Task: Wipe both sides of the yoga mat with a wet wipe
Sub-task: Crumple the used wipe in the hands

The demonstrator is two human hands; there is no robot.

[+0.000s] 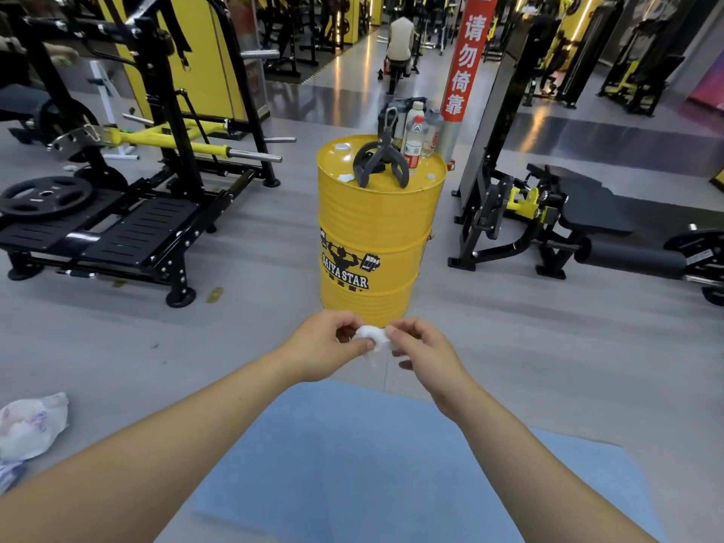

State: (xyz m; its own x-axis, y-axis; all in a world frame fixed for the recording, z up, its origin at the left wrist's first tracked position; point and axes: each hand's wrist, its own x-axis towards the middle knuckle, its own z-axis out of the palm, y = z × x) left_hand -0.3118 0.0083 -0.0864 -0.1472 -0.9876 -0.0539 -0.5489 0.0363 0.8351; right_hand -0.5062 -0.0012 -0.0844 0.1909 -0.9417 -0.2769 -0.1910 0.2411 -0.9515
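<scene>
A light blue yoga mat (364, 468) lies flat on the grey floor below my arms, its far edge just under my hands. Above that edge I hold a small crumpled white wet wipe (370, 339) between both hands. My left hand (325, 344) pinches its left side with curled fingers. My right hand (421, 352) pinches its right side. Part of the wipe hangs down between them.
A yellow drum (372, 244) stands just beyond my hands, with bottles (415, 139) and a black handle attachment on top. Black weight machines flank it left (117, 213) and right (548, 225). A crumpled white bag (31, 425) lies on the floor at left.
</scene>
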